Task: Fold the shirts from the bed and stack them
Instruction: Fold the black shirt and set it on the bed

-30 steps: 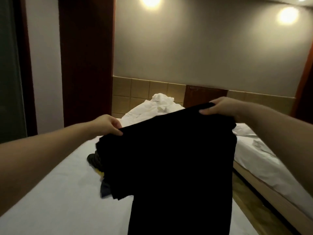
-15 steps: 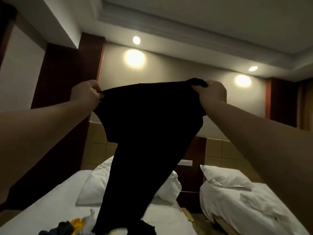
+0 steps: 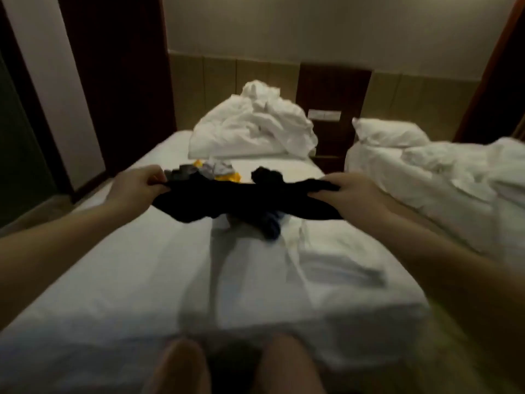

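— Which step am I on?
— Laying out, I judge; I hold the black shirt (image 3: pixel 241 199) stretched between both hands, low over the bed (image 3: pixel 127 265); nothing looks folded or stacked.
— And the cloth against my fingers?
— My left hand (image 3: pixel 136 186) pinches one end, fingers curled round the edge; my right hand (image 3: pixel 346 194) grips the other, with the fabric bunched under it; the middle sags onto a dark garment (image 3: pixel 271 226).
— Next?
— Probably spread it flat on bare sheet, short of the clothes pile (image 3: pixel 218 170); blur hides the sleeves.
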